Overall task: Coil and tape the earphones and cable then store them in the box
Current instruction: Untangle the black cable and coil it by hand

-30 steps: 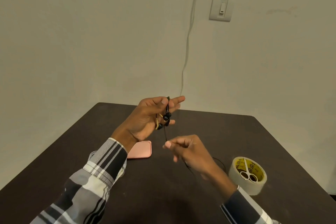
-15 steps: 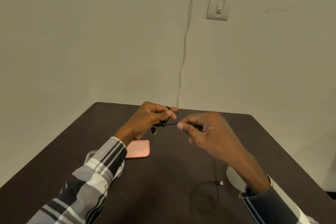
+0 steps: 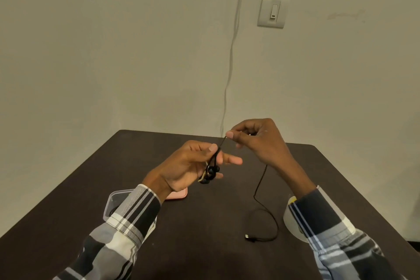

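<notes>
Black, thin and limp, the earphone cord (image 3: 261, 191) is the weak point here. The left hand (image 3: 188, 166), at the centre of the frame, has its thumb and curled fingers closed on a small bundle of loops with the round earbuds (image 3: 210, 171) hanging just below it, while its forefinger sticks out straight. The right hand (image 3: 254, 138), just up and right of it, pinches the cord between thumb and fingertip, so a short taut stretch runs between the two hands. From there the rest drops to the bench (image 3: 204, 245) and curls into a loose open loop ending in a small plug (image 3: 248, 237) at lower centre-right.

My guess is that the loops could slip off the left fingers if the pull from the right hand turns sharp, since so slick and springy a cord wants to unwind. The trailing length might also drag, snag on itself or knot as it is drawn up.

The bench is dark, matt and smooth. A clear plastic box (image 3: 113, 202) with rounded corners sits at lower left, half hidden by the plaid sleeve, its flat pink lid (image 3: 179, 194) beside it. The pale tape roll (image 3: 293, 223) at lower right is mostly covered by the right sleeve, so tearing a strip means freeing one hand without letting the coil spring apart.
</notes>
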`<action>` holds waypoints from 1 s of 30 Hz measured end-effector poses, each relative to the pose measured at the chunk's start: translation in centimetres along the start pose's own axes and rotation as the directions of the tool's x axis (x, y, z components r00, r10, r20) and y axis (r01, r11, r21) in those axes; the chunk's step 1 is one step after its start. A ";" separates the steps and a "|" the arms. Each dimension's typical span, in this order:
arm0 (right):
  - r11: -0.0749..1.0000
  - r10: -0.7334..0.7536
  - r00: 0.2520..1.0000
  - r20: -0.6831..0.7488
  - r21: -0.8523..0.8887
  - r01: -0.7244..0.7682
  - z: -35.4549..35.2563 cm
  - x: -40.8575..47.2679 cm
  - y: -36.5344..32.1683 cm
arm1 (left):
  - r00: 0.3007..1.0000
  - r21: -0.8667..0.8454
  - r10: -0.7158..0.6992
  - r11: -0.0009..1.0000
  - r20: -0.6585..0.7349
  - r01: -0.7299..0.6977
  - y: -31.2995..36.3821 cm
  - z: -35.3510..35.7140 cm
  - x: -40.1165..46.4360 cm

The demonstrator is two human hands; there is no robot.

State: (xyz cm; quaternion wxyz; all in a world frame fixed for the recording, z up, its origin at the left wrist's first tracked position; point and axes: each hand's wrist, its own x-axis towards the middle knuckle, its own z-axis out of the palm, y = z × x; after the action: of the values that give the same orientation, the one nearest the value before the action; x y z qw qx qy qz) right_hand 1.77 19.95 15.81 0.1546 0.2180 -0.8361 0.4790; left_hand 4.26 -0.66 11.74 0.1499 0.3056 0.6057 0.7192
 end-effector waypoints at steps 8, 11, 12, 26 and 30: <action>0.931 0.195 0.980 0.042 0.306 -0.199 4.1 -1.8 3.1 | 0.971 -0.316 0.217 0.933 0.103 -0.174 2.3 0.7 0.1; 0.926 0.195 0.972 0.129 0.304 -0.225 6.4 -3.7 3.7 | 0.971 -0.253 0.239 0.941 0.025 -0.225 3.3 0.4 0.5; 0.927 0.194 0.970 0.148 0.295 -0.231 6.9 -4.3 3.9 | 0.972 -0.218 0.237 0.948 -0.010 -0.233 3.6 0.2 0.6; 0.998 0.043 0.973 0.226 -0.061 -0.030 2.1 -5.6 0.3 | 0.953 0.384 0.088 0.923 -0.289 0.031 0.2 -2.9 0.9; 0.989 -0.007 0.983 0.184 -0.142 0.034 0.4 -4.6 -1.3 | 0.974 0.442 0.007 0.892 -0.228 0.097 -0.5 -2.4 0.7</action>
State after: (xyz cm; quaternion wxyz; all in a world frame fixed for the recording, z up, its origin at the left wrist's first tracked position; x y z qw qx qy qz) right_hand 6.40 20.06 14.45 0.0974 0.2578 -0.8771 0.3933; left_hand 2.15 -1.98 11.24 0.0226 0.2349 0.7757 0.5853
